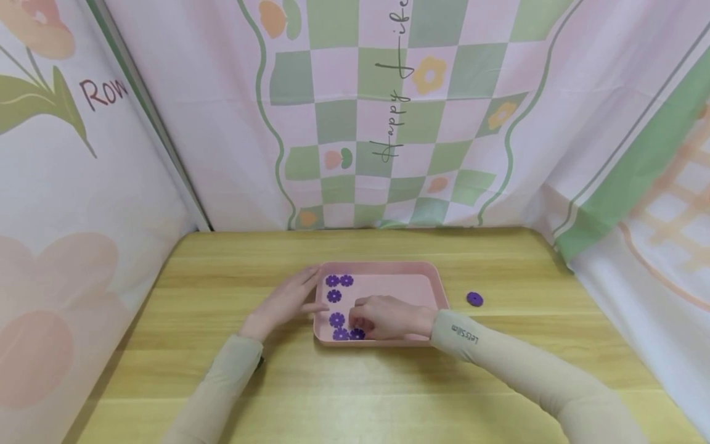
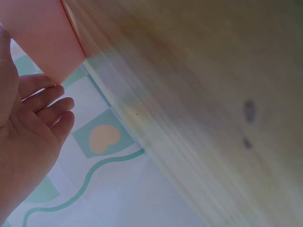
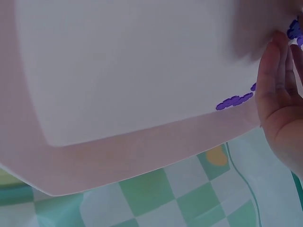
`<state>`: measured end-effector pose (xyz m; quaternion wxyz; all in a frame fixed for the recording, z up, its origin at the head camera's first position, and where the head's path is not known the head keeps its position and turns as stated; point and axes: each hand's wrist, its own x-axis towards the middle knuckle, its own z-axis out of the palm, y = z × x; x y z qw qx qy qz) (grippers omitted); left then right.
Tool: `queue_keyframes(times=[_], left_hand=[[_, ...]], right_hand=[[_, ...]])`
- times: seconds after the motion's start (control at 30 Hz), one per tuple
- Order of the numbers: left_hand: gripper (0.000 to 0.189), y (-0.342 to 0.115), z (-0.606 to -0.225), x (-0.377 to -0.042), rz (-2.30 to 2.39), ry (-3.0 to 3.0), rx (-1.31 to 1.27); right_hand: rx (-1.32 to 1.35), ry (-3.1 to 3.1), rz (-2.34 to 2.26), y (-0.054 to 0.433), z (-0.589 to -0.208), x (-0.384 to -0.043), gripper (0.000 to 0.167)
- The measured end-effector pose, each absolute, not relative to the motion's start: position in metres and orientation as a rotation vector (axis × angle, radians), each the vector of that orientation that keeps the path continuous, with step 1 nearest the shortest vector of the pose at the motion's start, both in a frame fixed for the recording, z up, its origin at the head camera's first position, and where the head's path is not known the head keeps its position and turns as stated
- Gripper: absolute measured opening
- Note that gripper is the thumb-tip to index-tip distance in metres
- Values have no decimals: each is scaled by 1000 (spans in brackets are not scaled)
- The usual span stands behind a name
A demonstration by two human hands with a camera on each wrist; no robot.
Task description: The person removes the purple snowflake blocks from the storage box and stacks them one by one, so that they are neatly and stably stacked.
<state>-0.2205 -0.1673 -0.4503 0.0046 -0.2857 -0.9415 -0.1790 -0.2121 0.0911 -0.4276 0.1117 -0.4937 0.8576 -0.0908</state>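
Note:
A pink rectangular tray [image 1: 379,268] lies on the table with several purple flower-shaped discs in its left part. Two sit together in the far left corner, with another disc [image 1: 334,296] nearer. A further disc [image 1: 336,320] lies above a pair along the near side. My left hand [image 1: 285,302] rests against the tray's left rim, fingers loosely extended. Inside the tray, my right hand [image 1: 388,317] has curled fingers at the near-side flower-shaped disc [image 1: 357,333] and pinches it. In the right wrist view, fingers partly cover the purple discs [image 3: 294,29]; the thumb's contact is hidden.
Right of the tray, a single purple disc [image 1: 474,299] lies on the wooden table [image 1: 355,394]. Patterned curtains [image 1: 383,123] hang behind the table and at both sides.

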Motion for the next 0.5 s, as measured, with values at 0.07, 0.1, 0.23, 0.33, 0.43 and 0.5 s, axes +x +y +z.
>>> queue_keyframes(times=[0.07, 0.1, 0.23, 0.33, 0.43, 0.5], left_hand=[[92, -167, -450, -221, -559, -2948, -896], [92, -167, -450, -221, -557, -2949, -894], [91, -167, -450, -220, -552, -2955, -886], [91, -167, -449, -220, -551, -2957, -881], [91, -167, -449, -220, -555, -2960, -877], [91, -166, -449, -219, -560, -2965, -875]], right_hand=[[-1453, 2519, -264, 91, -428, -212, 22], [-1459, 2520, -258, 91, -429, -213, 21], [-1483, 2520, -245, 91, -429, -213, 18], [-1485, 2520, -245, 91, -429, -213, 18], [-1470, 2524, -253, 92, -430, -213, 18], [-1443, 2534, -250, 92, -430, -213, 19]])
